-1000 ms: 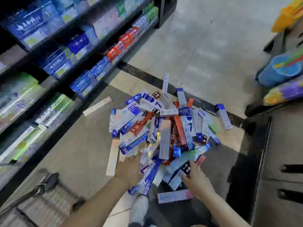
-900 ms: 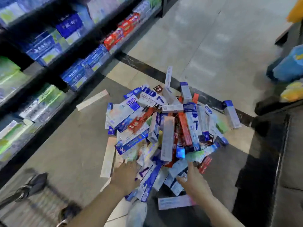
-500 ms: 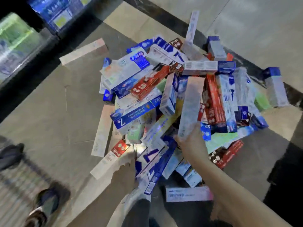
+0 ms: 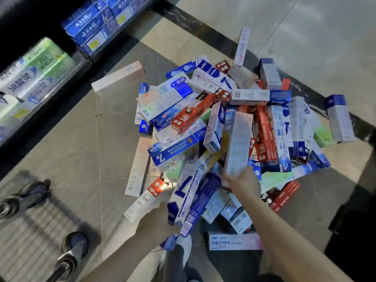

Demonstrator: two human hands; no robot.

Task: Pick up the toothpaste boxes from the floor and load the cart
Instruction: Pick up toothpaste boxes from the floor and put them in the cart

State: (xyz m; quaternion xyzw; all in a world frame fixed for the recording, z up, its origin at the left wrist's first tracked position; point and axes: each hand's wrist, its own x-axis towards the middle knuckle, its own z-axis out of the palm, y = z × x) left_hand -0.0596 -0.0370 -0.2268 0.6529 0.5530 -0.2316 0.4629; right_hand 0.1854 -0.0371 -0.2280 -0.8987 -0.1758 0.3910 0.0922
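A heap of toothpaste boxes [image 4: 213,127] lies on the tiled floor [image 4: 77,143] in the middle and right of the frame, blue, red, white and green cartons crossed over one another at all angles. At the lower centre of the heap the right hand [image 4: 244,183] grips the near end of a long pale box [image 4: 238,143], fingers curled round it, the box pointing up the frame over the pile. Lower and to the left, the left hand [image 4: 156,222] holds a bundle of blue-and-white boxes [image 4: 191,202] by their near ends, with a white box with a red end [image 4: 145,198] fanning out just beside them to the left. A single pinkish box [image 4: 234,241] lies flat by itself at the bottom edge of the heap, next to a white shoe [image 4: 186,247]. At the lower left of the frame stand the wire deck and wheels of the cart [image 4: 30,231]. Along the upper left run dark shelves [image 4: 61,53] stocked with blue and green boxes.
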